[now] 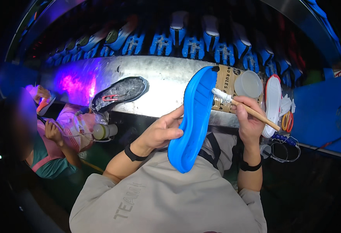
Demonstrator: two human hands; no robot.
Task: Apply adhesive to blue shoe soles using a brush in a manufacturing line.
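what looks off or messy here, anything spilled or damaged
Nothing looks spilled or damaged. The left hand holds the blue sole tilted upright, and the right hand puts the brush to its upper edge. The dark shoe lies sole-up on the metal bench.

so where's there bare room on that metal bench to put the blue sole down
The shiny metal bench lies bare between the dark grey shoe sole and the blue rubber sole, and left of the dark sole under the purple glare. The right end is crowded: brown cardboard box, clear plastic cup, white shoe.
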